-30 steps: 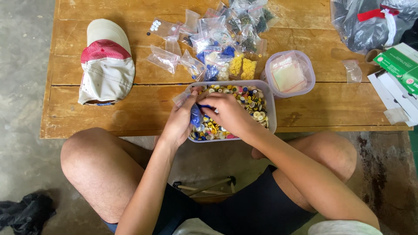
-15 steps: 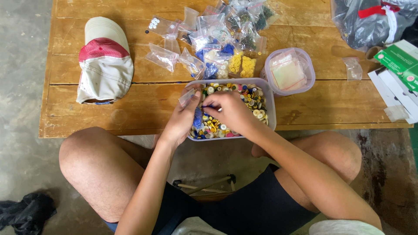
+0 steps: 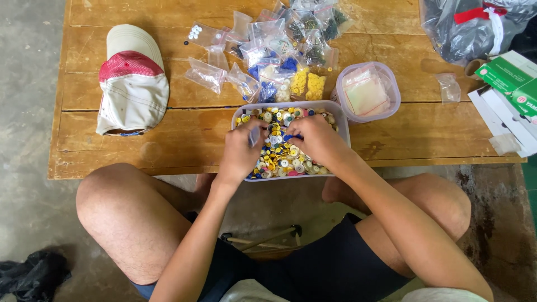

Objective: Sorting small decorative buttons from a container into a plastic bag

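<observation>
A clear rectangular tub [image 3: 341, 117] full of mixed buttons [image 3: 279, 156] in yellow, white and blue stands at the near edge of a low wooden table [image 3: 184, 134]. Both my hands are inside it. My left hand [image 3: 241, 151] pinches a small clear plastic bag [image 3: 254, 135] over the buttons. My right hand [image 3: 314, 140] lies on the button pile with its fingertips curled down among them; whether it pinches a button is hidden.
Several small clear bags [image 3: 268, 50] of sorted buttons lie behind the tub. A round lidded container [image 3: 367, 92] stands to its right. A white and red cap [image 3: 131, 78] lies at the left. A dark plastic bag [image 3: 475, 28] and green boxes [image 3: 512, 78] sit at the right.
My hands have shifted slightly within the tub. The left hand now holds the small bag closer to the right hand's fingers.
</observation>
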